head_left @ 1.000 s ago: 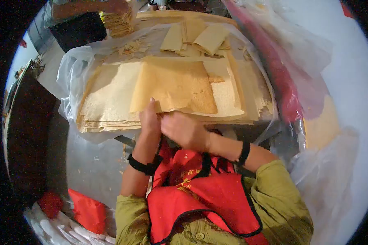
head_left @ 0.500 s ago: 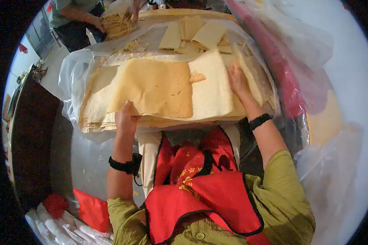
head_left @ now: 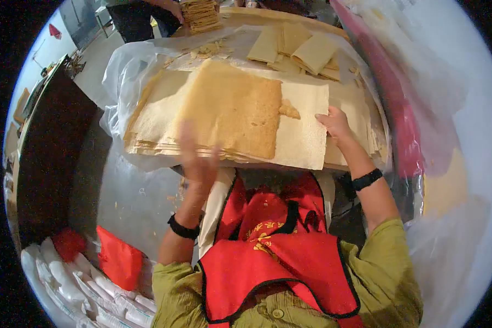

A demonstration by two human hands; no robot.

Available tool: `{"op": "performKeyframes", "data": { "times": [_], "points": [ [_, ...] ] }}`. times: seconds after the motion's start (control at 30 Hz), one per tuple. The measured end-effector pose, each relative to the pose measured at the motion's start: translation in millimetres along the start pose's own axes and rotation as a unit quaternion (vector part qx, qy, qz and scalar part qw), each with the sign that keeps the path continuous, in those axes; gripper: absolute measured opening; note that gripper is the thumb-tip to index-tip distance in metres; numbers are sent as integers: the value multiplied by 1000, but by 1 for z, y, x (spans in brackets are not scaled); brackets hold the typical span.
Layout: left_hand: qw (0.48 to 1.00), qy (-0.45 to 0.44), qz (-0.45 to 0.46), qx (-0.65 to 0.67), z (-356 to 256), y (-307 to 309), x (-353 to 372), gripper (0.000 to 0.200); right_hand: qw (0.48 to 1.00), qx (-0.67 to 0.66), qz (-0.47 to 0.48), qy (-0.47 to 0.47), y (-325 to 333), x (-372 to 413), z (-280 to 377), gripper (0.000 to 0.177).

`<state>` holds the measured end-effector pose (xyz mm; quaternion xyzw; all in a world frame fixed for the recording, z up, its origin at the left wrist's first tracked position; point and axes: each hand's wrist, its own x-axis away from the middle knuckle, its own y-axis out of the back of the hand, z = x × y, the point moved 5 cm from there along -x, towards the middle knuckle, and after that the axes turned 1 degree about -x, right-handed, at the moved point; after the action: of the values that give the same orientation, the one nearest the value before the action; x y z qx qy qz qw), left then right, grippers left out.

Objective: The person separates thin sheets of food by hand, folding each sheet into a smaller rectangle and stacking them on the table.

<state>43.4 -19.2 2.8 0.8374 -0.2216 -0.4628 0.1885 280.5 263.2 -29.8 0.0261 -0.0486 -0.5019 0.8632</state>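
A thin, pale crepe-like sheet (head_left: 303,128) lies on a stack of similar sheets (head_left: 153,123). My right hand (head_left: 336,124) pinches its right edge between thumb and fingers. Folded over its left part is a browner, golden layer (head_left: 235,109), with a small torn scrap (head_left: 290,109) beside its right edge. My left hand (head_left: 199,161), blurred by motion, is raised at the near edge of the stack with its fingers apart and nothing in them.
Folded rectangular sheets (head_left: 314,52) lie at the back of the table, crumbs (head_left: 210,50) to their left. Clear plastic (head_left: 123,71) drapes the table's left side. Another person's hand (head_left: 175,11) is beside a stack of folded sheets (head_left: 199,16). White sacks (head_left: 98,290) lie lower left.
My left hand has let go of the golden layer's near-left corner and opened. My right hand has closed on the pale sheet's right edge. The view has shifted, so the table appears farther right.
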Motion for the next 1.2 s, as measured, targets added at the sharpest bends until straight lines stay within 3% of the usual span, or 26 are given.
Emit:
{"op": "performKeyframes", "data": {
  "times": [0.03, 0.1, 0.17, 0.23, 0.3, 0.33, 0.43, 0.5, 0.6, 0.63, 0.73, 0.77, 0.83, 0.93, 0.97, 1.03, 1.07, 1.17, 1.2],
  "points": [
    [994, 2, 109, 26, -14, -18, 6, 76, 999, -25, 18, -13, -6, 3, 6, 40],
    [980, -78, 175, 57, -65, -29, 7, 76, 995, -76, 52, -38, -19, 17, 32, 36],
    [974, -109, 192, 40, -91, -44, 7, 77, 991, -115, 60, -45, -31, 18, 47, 32],
    [974, -85, 208, 40, -94, -53, 5, 76, 988, -136, 64, -41, -47, 22, 67, 28],
    [974, -9, 221, 56, -77, -66, -2, 72, 987, -142, 66, -24, -70, 25, 90, 21],
    [961, 50, 225, 151, -59, -73, 2, 63, 986, -142, 82, -11, -83, 23, 96, 22],
    [860, 258, 173, 404, -15, -74, 0, 41, 982, -148, 116, -2, -123, 24, 119, 29],
    [728, 445, 57, 518, -2, -64, -1, 29, 984, -23, 112, 137, -147, 18, 120, 43],
    [638, 502, 28, 584, 26, -75, 11, 29, 894, 277, 69, 347, -188, 9, 106, 58],
    [659, 506, 45, 555, 25, -68, 9, 31, 836, 376, 48, 396, -200, 11, 102, 62],
    [626, 513, 45, 586, 30, -68, 12, 32, 770, 559, 85, 295, -220, 6, 66, 71],
    [637, 510, 107, 567, 36, -66, 15, 33, 771, 578, 131, 235, -220, -4, 32, 74],
    [655, 493, 240, 519, 45, -53, 20, 36, 771, 576, 115, 247, -221, 0, 36, 74],
    [785, 458, 230, 349, 43, -2, -9, 37, 774, 574, 120, 238, -221, 3, 38, 74],
    [874, 375, 186, 246, 50, 11, -28, 37, 772, 576, 128, 238, -221, 3, 40, 75],
    [988, 146, 36, 40, 66, 21, -68, 35, 765, 583, 116, 249, -220, -1, 31, 75],
    [996, 5, -63, -59, 73, 17, -77, 35, 762, 584, 108, 256, -219, -3, 30, 75],
    [974, 85, 132, -162, 104, -13, -89, 37, 769, 583, 130, 229, -214, 0, 34, 75],
    [971, 103, 181, -116, 104, -16, -95, 38, 765, 587, 127, 233, -210, 2, 36, 74]
  ]
}}
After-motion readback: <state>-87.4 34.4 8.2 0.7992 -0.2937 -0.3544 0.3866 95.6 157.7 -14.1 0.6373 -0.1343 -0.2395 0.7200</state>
